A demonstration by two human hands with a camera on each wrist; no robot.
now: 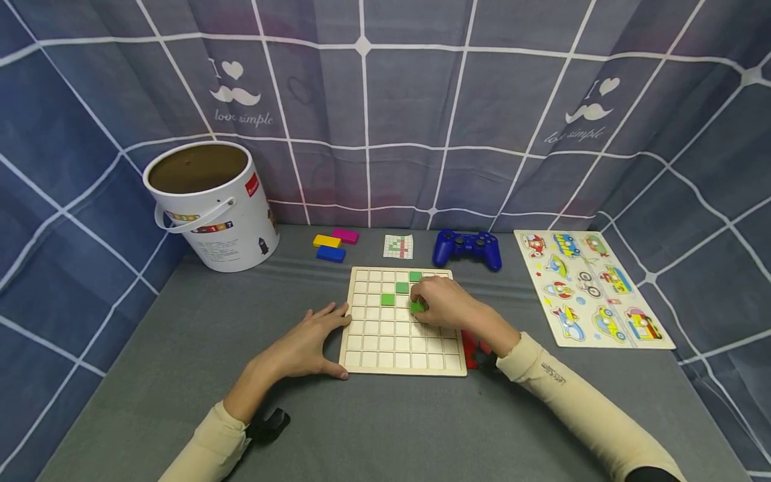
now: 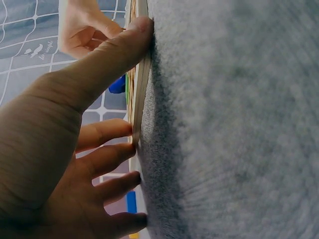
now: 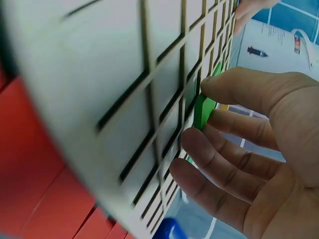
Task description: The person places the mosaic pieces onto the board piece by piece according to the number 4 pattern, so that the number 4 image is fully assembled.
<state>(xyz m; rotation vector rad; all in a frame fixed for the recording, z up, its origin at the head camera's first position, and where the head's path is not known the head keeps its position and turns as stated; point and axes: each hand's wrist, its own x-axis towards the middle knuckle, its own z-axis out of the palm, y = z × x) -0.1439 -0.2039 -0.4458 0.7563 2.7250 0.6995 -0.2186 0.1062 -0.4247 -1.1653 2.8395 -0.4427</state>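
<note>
Clock directions run from the board's middle. At ten o'clock a tall white cylindrical bucket (image 1: 235, 231) stands on the grey cloth-covered tabletop (image 1: 385, 428). At eight o'clock the left hand (image 1: 304, 341) holds nothing: its grip is wide, fingers spread, with fingertips and thumb touching the board's edge. The square pale wooden grid board (image 1: 385, 345) looks light and stiff, likely easy to nudge, and best steadied by its rim. Three flat green square tiles (image 1: 387, 300) lie in its cells on a slant, from about eleven o'clock to just past twelve. Over the cells at one o'clock is a thin green square tile (image 3: 202, 110), probably light, rigid and rather slick, so best taken by opposite edges. The right hand (image 1: 446, 301), coming in from three o'clock, pinches it between thumb and fingers, its grip narrow. Flat red pieces (image 1: 468, 349) lie beside the board at four o'clock.
</note>
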